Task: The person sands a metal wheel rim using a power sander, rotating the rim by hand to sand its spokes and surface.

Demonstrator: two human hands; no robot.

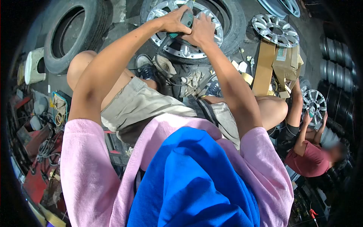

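My two arms [123, 58] reach forward, slightly bent. Two tyres: left tyre [96, 36] and, flat ahead, front tyre [236, 36], bearing one rim [185, 52]. Over that rim, one tool [186, 18]: my left hand [176, 21] wraps fingers round it; my right hand [202, 31] curls against it, hold unclear.

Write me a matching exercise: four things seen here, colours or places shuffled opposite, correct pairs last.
1. power tool
2. tyre with its own open centre
3. cardboard box
4. co-worker's shirt

A. brown, right of the silver wheel
B. dark red
C. between the left hand and right hand
D. black, upper left

Pairs: 1-C, 2-D, 3-A, 4-B
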